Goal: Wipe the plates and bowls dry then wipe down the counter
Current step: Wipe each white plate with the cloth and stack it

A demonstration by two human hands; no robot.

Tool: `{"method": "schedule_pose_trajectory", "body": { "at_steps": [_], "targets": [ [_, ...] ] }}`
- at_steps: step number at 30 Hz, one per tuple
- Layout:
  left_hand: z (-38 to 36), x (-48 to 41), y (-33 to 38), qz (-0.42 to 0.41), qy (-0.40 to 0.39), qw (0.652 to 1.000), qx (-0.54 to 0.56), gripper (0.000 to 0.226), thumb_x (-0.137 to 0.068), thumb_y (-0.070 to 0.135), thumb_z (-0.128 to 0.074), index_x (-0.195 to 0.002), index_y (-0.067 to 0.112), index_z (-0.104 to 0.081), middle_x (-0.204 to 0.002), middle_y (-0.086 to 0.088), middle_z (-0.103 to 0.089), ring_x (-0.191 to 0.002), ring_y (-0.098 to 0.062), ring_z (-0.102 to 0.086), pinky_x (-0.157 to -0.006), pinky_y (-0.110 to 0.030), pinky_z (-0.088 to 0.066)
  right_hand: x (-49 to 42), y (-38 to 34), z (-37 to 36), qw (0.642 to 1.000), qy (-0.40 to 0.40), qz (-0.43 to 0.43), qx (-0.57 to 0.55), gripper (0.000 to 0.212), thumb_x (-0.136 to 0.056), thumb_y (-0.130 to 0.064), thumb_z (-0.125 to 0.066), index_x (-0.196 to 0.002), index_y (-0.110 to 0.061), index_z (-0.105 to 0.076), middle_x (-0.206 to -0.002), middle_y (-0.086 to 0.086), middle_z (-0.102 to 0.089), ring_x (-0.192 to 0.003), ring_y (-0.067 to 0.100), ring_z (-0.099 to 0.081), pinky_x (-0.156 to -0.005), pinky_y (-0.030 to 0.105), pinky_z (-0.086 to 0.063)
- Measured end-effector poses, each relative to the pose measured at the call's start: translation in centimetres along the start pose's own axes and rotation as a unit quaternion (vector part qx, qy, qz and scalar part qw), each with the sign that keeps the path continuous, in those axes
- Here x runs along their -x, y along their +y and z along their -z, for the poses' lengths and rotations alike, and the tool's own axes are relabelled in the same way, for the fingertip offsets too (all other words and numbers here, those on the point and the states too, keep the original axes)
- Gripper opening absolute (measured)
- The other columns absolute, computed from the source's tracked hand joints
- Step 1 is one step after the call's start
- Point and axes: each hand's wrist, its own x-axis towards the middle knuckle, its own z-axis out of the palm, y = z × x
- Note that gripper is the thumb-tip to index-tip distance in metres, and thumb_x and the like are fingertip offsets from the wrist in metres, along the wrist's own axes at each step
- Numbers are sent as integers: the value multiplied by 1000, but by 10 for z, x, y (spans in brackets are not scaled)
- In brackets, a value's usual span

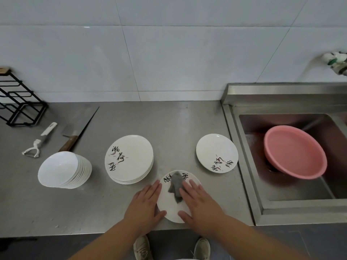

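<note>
View: one wide-angle camera, worn on the head, is looking forward and down over the table (105, 209).
Facing: it is pointing at the tiled wall (169, 53), and the table's front edge is running along the bottom.
Nearness: it is hanging close above the left hand (145, 205) and right hand (201, 207), low in the middle.
Reach: it is taking in the rack (22, 105) at far left, the sink (300, 192) at right, and the shoes (142, 247) below.
Lens: straight edges are bowing toward the corners.

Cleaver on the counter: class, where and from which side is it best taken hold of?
Probably by its wooden handle, from above: the cleaver lies flat with its blade pointing away, and the stacked bowls crowd the handle's near end.
</note>
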Motion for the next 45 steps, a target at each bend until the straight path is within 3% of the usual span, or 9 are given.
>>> {"method": "schedule_pose_trajectory", "body": {
  "at_steps": [2, 5, 14, 20, 23, 29, 33, 38, 45],
  "targets": [
    [-1, 0, 0, -4, 3, 1000, -2, 95, -92, 74, -33, -163, 28, 9, -170, 11, 16, -159, -16, 1, -126, -34, -1, -5, -4, -14, 999, -29, 24, 19, 80, -97, -67, -39, -156, -14, -44, -165, 9, -36, -153, 29, -33, -119, 54, -35],
    [-4, 0, 0, -2, 4, 1000, -3, 95, -94, 74, -34, -163, 28, 12, -170, 11, 18, -159, -17, 3, -122, -32, 5, -17, -11, -20, 998, -41, 25, 48, 83, -98, -67, -34, -157, -10, -40, -165, 13, -37, -154, 30, -31, -123, 49, -20],
    [-7, -1, -6, -1, -10, 1000, -11, 93, -96, 76, -30, -163, 28, 14, -169, 10, 22, -158, -16, 7, -126, -36, 2, -38, -26, -30, 999, -44, 12, -25, 97, -95, -81, -4, -165, -16, 11, -169, 5, 24, -158, 24, 22, -130, 44, 6],
    [-6, -3, -9, -14, -7, 1000, -17, 95, -91, 75, -30, -164, 26, 7, -170, 12, 19, -158, -17, -1, -125, -38, -8, -2, 4, -41, 982, -56, 168, 64, 87, -100, -77, -24, -162, -16, -30, -170, 9, -23, -158, 26, -17, -123, 42, -11],
    [-4, -4, -8, -11, -8, 1000, -19, 96, -93, 73, -36, -164, 27, 9, -169, 13, 21, -158, -18, 0, -126, -38, -6, -17, 22, -30, 991, -28, 92, 94, 85, -97, -73, -34, -155, -12, -45, -163, 15, -39, -154, 28, -26, -120, 44, -18],
    [-7, -5, -5, 1, -7, 1000, -24, 96, -92, 76, -29, -163, 28, 13, -169, 13, 22, -158, -16, 2, -126, -38, -6, -12, 0, -35, 998, -57, 23, 25, 97, -97, -78, -25, -166, -12, -10, -172, 13, 4, -159, 33, 5, -127, 48, 2],
    [-8, -4, -6, -1, -10, 1000, -20, 95, -94, 74, -30, -162, 28, 17, -167, 13, 29, -158, -16, 7, -126, -38, -1, 23, 7, -43, 989, -53, 129, 56, 86, -100, -79, -23, -162, -20, -29, -169, 8, -26, -156, 27, -22, -123, 53, -23],
    [-2, -4, -3, -6, -20, 999, -24, 92, -98, 69, -34, -162, 28, 17, -166, 13, 30, -158, -20, 4, -126, -40, -1, -5, 50, -28, 995, -20, 41, 89, 69, -99, -63, -40, -150, -20, -53, -159, 7, -48, -151, 26, -39, -124, 48, -12],
    [-4, -3, 5, 32, -11, 999, -36, 94, -96, 72, -35, -163, 27, 12, -163, 13, 29, -158, -20, 0, -121, -34, 4, -7, 14, -31, 992, -50, -111, -40, 91, -95, -74, -13, -166, -19, 5, -171, 1, 22, -155, 24, 30, -130, 48, -2]
  ]
}}
